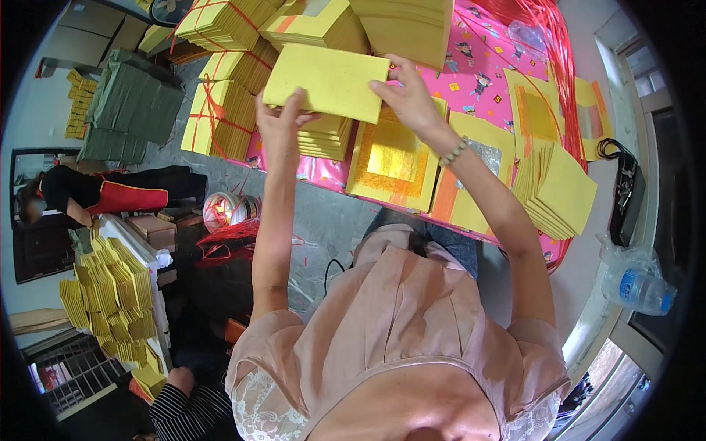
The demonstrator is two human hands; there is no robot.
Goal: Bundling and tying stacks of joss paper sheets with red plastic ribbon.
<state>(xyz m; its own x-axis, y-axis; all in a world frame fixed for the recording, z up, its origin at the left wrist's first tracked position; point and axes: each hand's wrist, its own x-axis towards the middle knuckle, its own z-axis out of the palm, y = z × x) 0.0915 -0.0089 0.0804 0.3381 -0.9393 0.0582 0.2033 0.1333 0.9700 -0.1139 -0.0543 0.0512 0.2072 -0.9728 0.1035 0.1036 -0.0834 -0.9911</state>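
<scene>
Between my two hands is a flat yellow paper piece point(327, 81), raised over the table; whether it is one sheet or a thin stack I cannot tell. My left hand point(281, 121) grips its lower left edge, thumb on top. My right hand point(410, 95) pinches its right end, and a beaded bracelet is on that wrist. Just below lies a stack of yellow paper point(323, 138), partly covered. Beside it sit yellow paper with a gold foil panel point(390, 154) and yellow paper with a silver foil panel point(482, 158), partly behind my right forearm.
Yellow bundles tied with red string point(220, 110) stand at the left of the pink patterned table point(471, 55). Fanned yellow paper point(559, 191) and hanging red strings point(548, 37) are at right, near a plastic bottle point(640, 290). Two other people are at left by more yellow stacks point(114, 294).
</scene>
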